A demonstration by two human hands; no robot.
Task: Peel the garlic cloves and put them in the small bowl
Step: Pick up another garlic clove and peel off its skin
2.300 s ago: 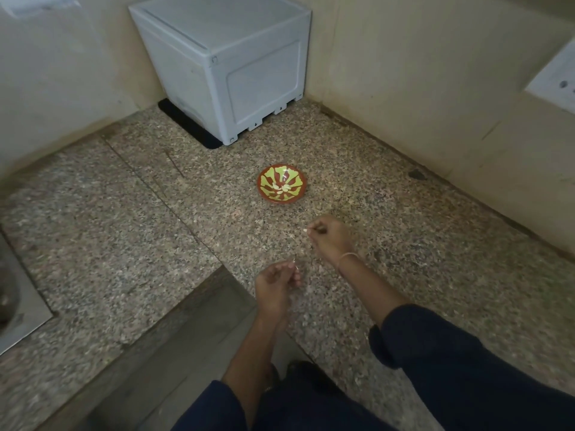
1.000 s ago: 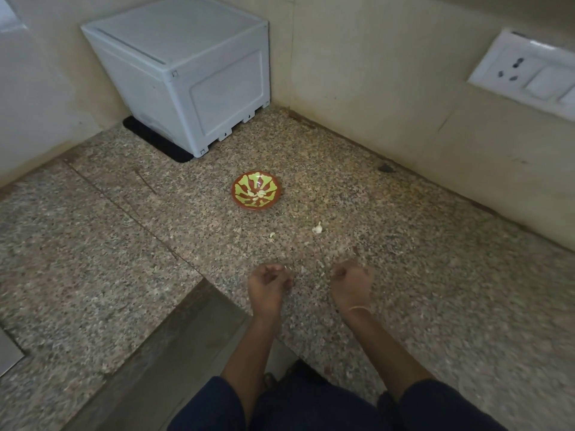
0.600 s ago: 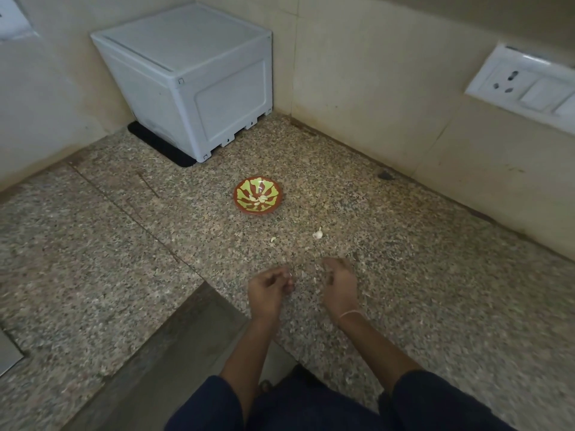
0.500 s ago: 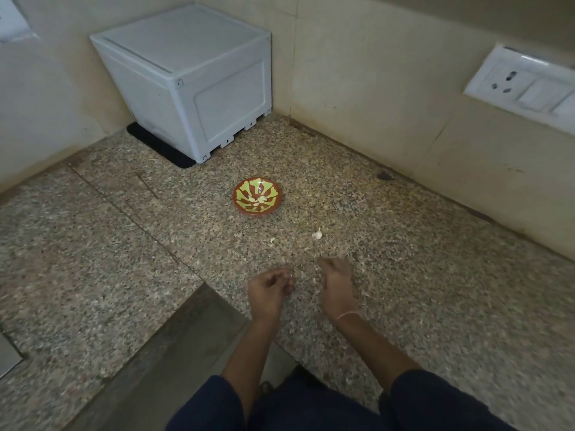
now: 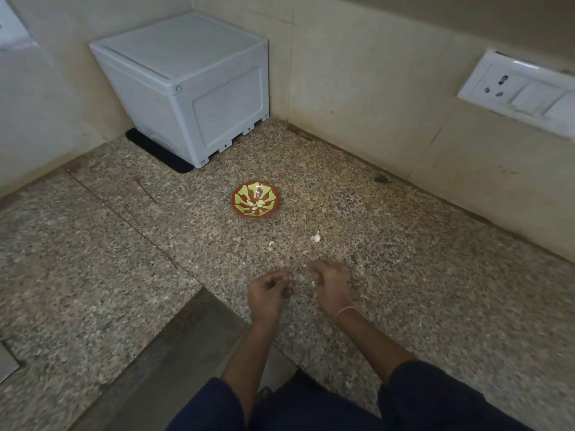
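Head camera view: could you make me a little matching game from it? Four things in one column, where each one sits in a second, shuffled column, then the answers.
Things
1. small bowl
2. white box
3. loose garlic clove
4. socket plate

Places
A. in the far corner, on a black mat
B. on the right-hand wall
C. mid-counter, with pale cloves inside
D. lying bare on the stone, nearer the person than the bowl

Pairs: 1-C, 2-A, 3-D, 4-B
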